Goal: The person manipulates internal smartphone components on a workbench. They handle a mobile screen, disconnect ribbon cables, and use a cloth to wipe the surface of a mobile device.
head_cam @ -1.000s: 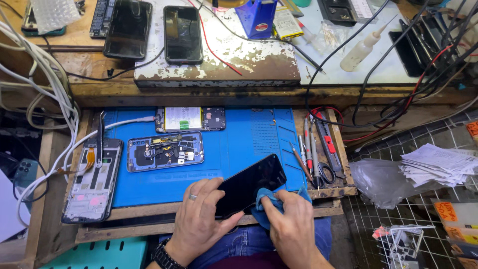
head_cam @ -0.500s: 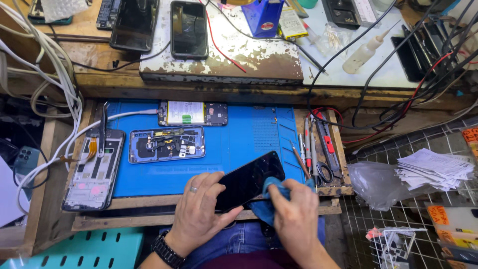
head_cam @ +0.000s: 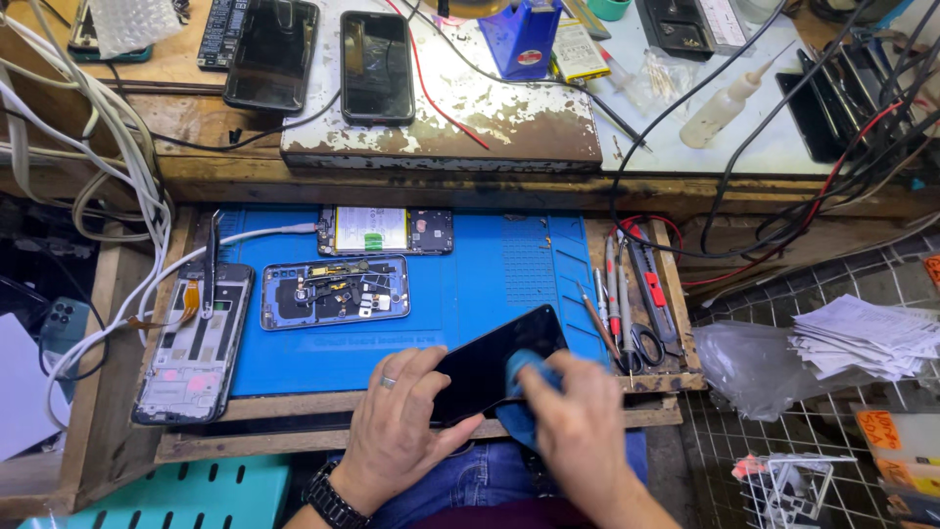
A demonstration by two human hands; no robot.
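The black phone screen (head_cam: 494, 364) lies tilted across the front edge of the blue repair mat (head_cam: 490, 264), under both your hands. Your left hand (head_cam: 397, 426) clamps its lower edge, fingers spread flat; your right hand (head_cam: 578, 421) presses a blue cloth (head_cam: 524, 377) onto the glass. The panel looks thin, stiff, slick and fragile: grip it by the edges. Beyond your right hand lie scissors (head_cam: 641, 343); ahead of your left, an opened phone (head_cam: 335, 292). Open mat remains ahead.
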